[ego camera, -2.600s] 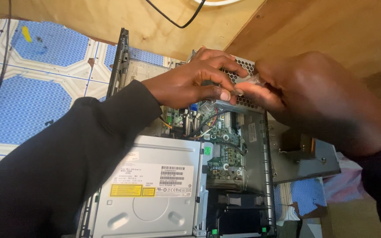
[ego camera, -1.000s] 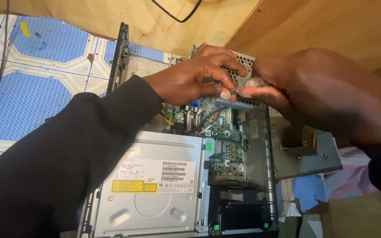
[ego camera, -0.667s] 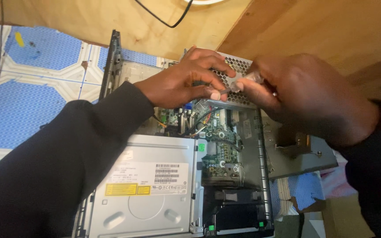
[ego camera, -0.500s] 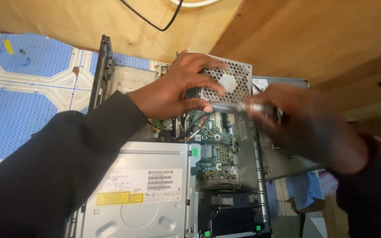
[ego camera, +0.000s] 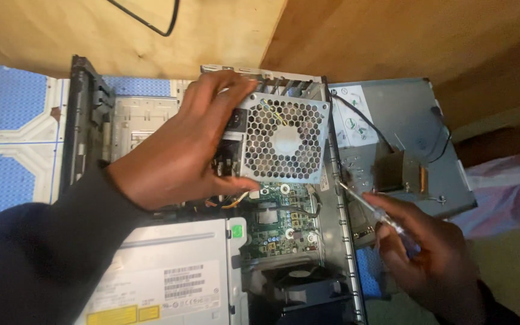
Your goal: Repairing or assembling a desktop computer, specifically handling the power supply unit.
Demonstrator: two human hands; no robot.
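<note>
head view looks straight down into an open desktop computer case [ego camera: 338,241] lying on its side. left hand [ego camera: 179,156] is wrapped around the left edge of the power supply [ego camera: 281,139], a grey metal box with a honeycomb fan grille facing up; the thumb hooks under its lower edge and the fingers curl over the top corner, so the hand is closed firmly on it. the box sits at the far end of the case, tilted a little, above the green motherboard [ego camera: 281,222].

right hand [ego camera: 431,256] is closed around the handle of a screwdriver [ego camera: 371,210], held low and to the right of the case. the tool's long axis runs up and to the left, its tip resting at or just beside the case's right side rail, below the lower right corner of the power supply. so the power supply lies up and left of the right hand, while the left hand is already on it and is plainly the nearer one.

a silver optical drive [ego camera: 170,277] fills the near left of the case, with a black fan [ego camera: 299,286] beside it. the removed side panel [ego camera: 392,144] lies to the right.
</note>
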